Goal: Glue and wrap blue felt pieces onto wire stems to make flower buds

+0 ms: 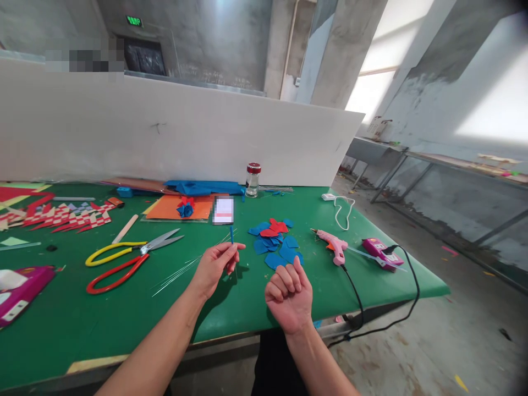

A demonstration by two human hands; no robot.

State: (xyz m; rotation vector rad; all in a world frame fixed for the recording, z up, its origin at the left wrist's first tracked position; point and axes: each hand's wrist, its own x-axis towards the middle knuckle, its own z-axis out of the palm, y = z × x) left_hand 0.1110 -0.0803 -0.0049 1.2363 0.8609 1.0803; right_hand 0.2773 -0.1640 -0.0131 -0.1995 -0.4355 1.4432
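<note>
left hand (215, 265) pinching blue-tipped wire (231, 237), right hand (290, 294) fisted

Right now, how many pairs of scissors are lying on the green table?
2. The yellow-handled scissors lie left of the left hand; the red-handled scissors lie just below them, blades crossing near the pivot. Others may be hidden under the paper piles.

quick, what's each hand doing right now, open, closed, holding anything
Left hand: closed on a thin blue stick.
Right hand: closed in a fist; nothing visible in it.
</note>
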